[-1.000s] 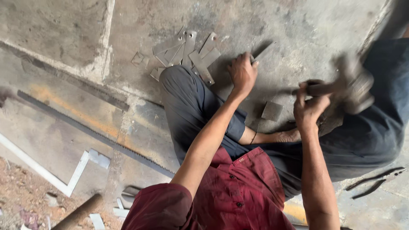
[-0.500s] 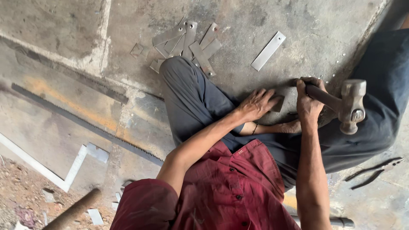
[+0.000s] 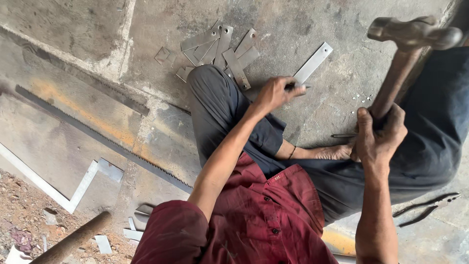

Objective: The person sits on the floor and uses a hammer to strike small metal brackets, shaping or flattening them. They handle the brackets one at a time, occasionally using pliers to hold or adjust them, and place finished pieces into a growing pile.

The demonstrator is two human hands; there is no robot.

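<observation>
The flat metal strip (image 3: 312, 62) lies on the concrete floor (image 3: 312, 112), thin, stiff and likely sharp-edged, best pinned near its end. The left hand (image 3: 274, 93) pinches a small punch (image 3: 299, 87) on its near end. The right hand (image 3: 380, 138) is clenched around the raised hammer (image 3: 408, 44), head-heavy, gripped low on the handle.

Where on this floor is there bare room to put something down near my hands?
Bare concrete lies between the single metal strip and the raised hammer, apart from a few small bits. More lies far left, above the long saw blade. It is crowded by the pile of strips at the knee, where the left hand rests. The right hand grips the hammer handle.
</observation>
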